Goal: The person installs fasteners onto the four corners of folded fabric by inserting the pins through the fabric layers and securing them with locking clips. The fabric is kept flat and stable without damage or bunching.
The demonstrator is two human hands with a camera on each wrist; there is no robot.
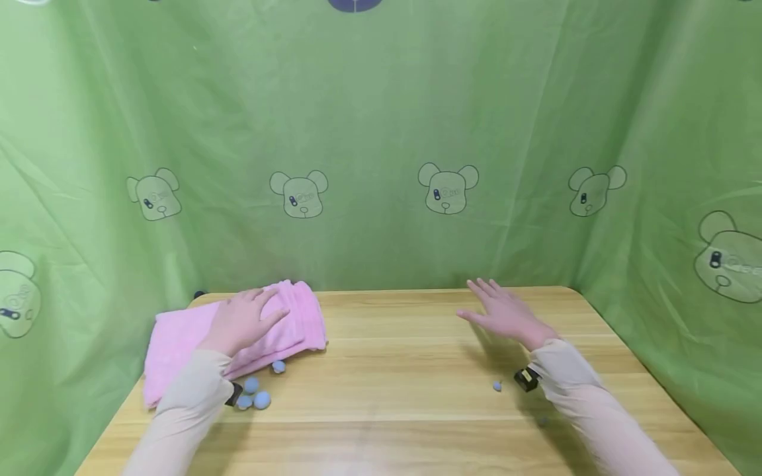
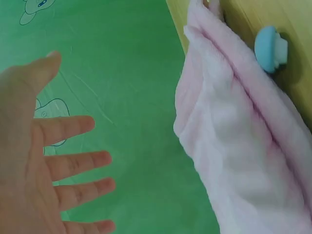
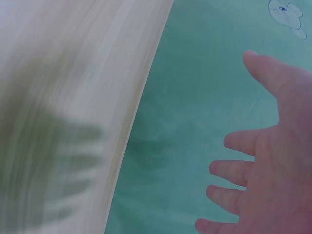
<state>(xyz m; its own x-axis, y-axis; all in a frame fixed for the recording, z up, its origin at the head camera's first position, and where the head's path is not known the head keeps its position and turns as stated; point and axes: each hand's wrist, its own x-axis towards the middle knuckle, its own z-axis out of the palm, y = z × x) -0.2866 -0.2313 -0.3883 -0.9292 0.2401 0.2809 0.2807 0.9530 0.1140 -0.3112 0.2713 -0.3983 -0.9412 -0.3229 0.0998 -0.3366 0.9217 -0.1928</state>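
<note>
My left hand (image 1: pixel 241 320) is held over a folded pink towel (image 1: pixel 178 337) at the left of the table, its fingers spread and straight. The left wrist view shows that hand (image 2: pixel 53 161) apart from the towel (image 2: pixel 239 146), with nothing in its grasp. Beside the towel's front edge lie several small blue knobs (image 1: pixel 262 400), and one blue knob (image 2: pixel 265 49) shows a paler stub. My right hand (image 1: pixel 506 314) hovers over the right side of the table with straight fingers, holding nothing. Nearer me, a small blue piece (image 1: pixel 497 385) lies on the wood.
The wooden table (image 1: pixel 381 370) has its far edge against a green curtain (image 1: pixel 369 132) printed with bear heads, which also hangs at both sides. A black wrist camera (image 1: pixel 526 379) sits below my right wrist. A faint small spot (image 1: pixel 543 421) shows near the right forearm.
</note>
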